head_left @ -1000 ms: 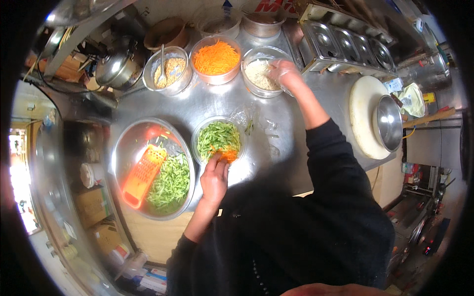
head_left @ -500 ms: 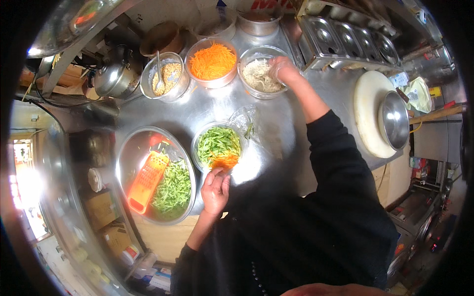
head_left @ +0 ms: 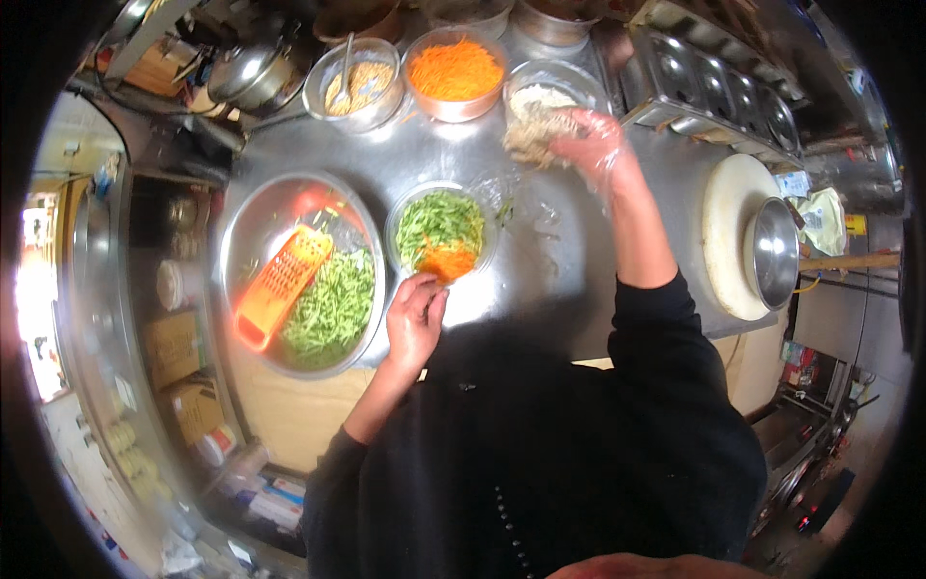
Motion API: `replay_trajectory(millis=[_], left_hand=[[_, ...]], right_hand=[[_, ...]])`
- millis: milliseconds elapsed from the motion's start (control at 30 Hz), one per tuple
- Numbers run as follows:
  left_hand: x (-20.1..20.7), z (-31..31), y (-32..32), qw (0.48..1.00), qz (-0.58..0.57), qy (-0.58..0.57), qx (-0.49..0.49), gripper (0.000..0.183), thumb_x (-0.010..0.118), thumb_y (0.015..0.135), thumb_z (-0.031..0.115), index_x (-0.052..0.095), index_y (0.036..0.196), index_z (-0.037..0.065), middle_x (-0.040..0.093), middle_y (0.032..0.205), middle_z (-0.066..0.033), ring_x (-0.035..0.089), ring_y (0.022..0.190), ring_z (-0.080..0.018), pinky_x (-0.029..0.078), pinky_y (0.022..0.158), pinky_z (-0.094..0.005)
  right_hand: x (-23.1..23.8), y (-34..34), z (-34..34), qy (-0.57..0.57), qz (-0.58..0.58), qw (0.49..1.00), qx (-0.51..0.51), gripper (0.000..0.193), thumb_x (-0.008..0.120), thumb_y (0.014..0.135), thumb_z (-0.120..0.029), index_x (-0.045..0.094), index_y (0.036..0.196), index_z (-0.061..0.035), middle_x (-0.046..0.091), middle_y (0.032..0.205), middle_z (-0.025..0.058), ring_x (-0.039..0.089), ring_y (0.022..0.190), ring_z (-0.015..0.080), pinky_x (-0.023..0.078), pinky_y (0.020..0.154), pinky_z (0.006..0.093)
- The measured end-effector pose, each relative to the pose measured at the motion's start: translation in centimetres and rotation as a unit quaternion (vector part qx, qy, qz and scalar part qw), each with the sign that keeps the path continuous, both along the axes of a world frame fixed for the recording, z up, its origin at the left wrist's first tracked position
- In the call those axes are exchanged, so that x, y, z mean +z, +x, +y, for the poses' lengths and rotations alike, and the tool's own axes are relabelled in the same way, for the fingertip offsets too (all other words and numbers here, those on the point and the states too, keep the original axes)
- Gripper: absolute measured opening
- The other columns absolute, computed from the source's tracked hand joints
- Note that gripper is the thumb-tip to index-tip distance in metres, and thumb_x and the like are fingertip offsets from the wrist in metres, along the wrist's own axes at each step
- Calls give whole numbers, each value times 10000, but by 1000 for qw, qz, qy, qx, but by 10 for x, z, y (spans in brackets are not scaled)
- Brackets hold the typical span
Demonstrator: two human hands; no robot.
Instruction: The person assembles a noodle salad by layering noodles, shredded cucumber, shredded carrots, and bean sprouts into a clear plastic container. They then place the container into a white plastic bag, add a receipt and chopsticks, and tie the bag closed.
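Note:
My right hand [head_left: 600, 147], in a clear plastic glove, is closed round a clump of pale shredded food [head_left: 533, 138]. It holds the clump over the near edge of a bowl [head_left: 590, 85] with more pale shreds inside. My left hand [head_left: 413, 323] is closed at the near rim of a clear bowl [head_left: 489, 239], its fingers and thumb bent in against it. Shredded cucumber [head_left: 436, 220] fills that bowl, and orange carrot shreds [head_left: 448, 261] lie at its near side. The fingertips of my left hand are partly hidden.
Left of the bowl stands a large metal basin [head_left: 231, 227] with an orange grater [head_left: 282, 289] and cucumber shreds [head_left: 333, 309]. Farther back are shredded carrots [head_left: 453, 69] and a bowl of chopped nuts [head_left: 365, 85] with a spoon. A white round board [head_left: 725, 232] bears a metal bowl [head_left: 775, 253].
My right hand has come up out of the pale shreds' bowl and toward me, carrying a clump. My left hand stays at the cucumber bowl. The whole view has shifted.

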State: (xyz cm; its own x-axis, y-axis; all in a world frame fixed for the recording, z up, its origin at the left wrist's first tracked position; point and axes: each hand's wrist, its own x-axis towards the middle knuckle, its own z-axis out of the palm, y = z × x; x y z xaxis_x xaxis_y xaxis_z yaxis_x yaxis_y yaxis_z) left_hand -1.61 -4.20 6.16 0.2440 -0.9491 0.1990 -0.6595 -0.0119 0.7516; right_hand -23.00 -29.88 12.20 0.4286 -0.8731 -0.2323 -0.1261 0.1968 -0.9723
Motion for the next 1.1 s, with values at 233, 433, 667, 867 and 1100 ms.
replay_trajectory(millis=[233,433,667,867,1100], left_hand=[[-4,5,2,999,43,27,15,108,702,778,27,655,874,15,640,982,-130,643,821,-289,526,697,-332],[0,0,1,1000,-21,-15,-1,108,701,778,43,662,878,29,641,987,-123,642,846,-290,526,722,-343],[1,-40,-16,979,-186,-39,-70,288,697,743,110,658,1026,75,593,1193,-73,538,1012,-273,428,861,-384],[-1,-56,-18,967,-234,11,-103,330,687,739,95,651,1067,86,586,1225,-74,525,1059,-287,411,863,-395],[-7,-77,-18,935,-310,18,-169,320,637,774,69,654,1093,93,526,1322,-57,447,1225,-311,313,1030,-475]], right_hand=[[-64,58,99,-443,140,883,64,405,653,768,-59,624,1172,-81,639,1117,121,607,1032,259,486,913,352],[-71,35,107,-384,176,896,139,308,566,827,-65,638,1126,-95,627,1125,132,582,1050,299,458,940,370],[-94,48,81,-523,169,805,221,270,589,789,-65,688,1035,-118,660,1036,84,601,1006,257,478,889,376],[-106,55,50,-414,200,879,126,198,609,828,-121,709,999,-115,665,1010,71,616,969,247,480,882,345],[-75,-4,-39,-225,9,972,-64,278,668,805,-185,682,1046,-48,672,990,134,645,914,227,510,829,324]])
